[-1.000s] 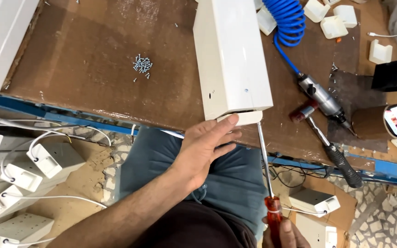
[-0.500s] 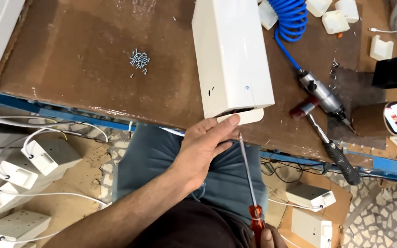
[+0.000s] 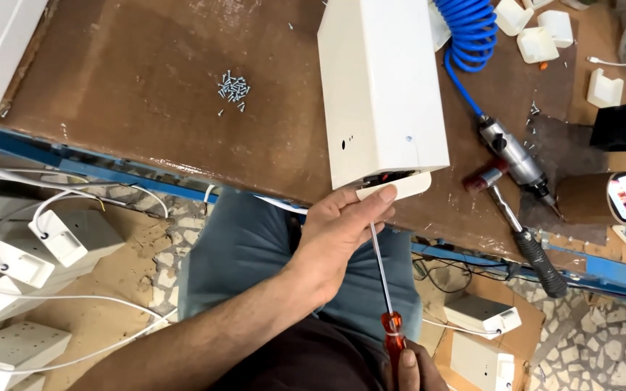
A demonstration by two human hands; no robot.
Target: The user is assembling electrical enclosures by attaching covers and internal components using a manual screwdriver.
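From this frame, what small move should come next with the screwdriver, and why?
Probably ease the screwdriver tip fully into the white box's open end. The left hand steadies the small end plate there, and the shaft points at that gap.

Screwdriver (image 3: 384,286) now swung from right of the white box (image 3: 380,90) to under its near end, shaft tip up by the left hand (image 3: 342,232); right hand (image 3: 411,369) shifted left.

The left hand (image 3: 338,232) reaches forward, forearm extended, fingers pinched. The right hand (image 3: 411,368) sits low, curled in a fist.
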